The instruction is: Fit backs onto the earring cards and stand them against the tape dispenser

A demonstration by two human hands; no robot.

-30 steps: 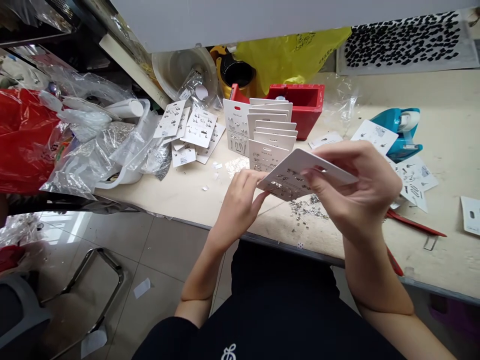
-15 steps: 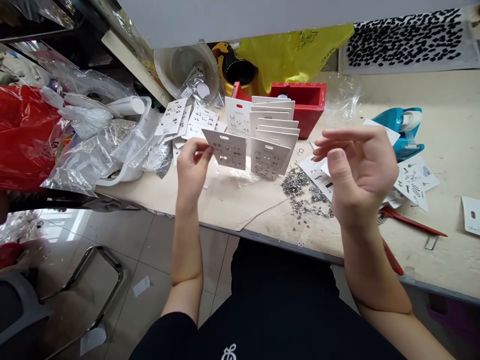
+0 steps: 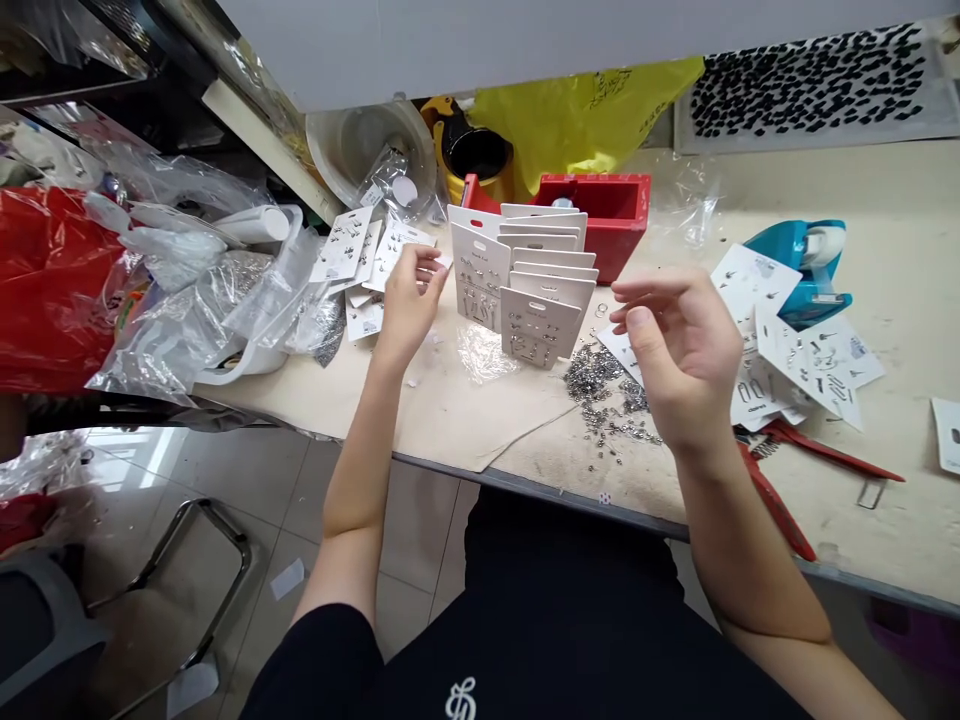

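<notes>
White earring cards stand upright on the table in two groups, each card with a slot at the top and small metal earrings. My left hand (image 3: 411,305) is just left of the front card of the left group (image 3: 478,278). Its thumb and fingers are apart, and nothing shows between them. The right group's front card (image 3: 538,328) stands beside it, with several more cards behind. My right hand (image 3: 679,365) hovers over the table with loosely bent, open fingers and holds nothing. Below and left of it lies a heap of tiny metal earring parts (image 3: 596,375).
Behind the cards sits a red tape dispenser (image 3: 622,220). A teal tape dispenser (image 3: 806,265) stands at right, near loose earring cards (image 3: 802,365) and red-handled pliers (image 3: 832,450). To the left, a white bin (image 3: 289,290) holds plastic bags. Clear plastic (image 3: 484,352) lies before the cards.
My left hand has set its earring card upright at the front of the left group and let go, moving slightly right and back. My right hand has moved a little left.
</notes>
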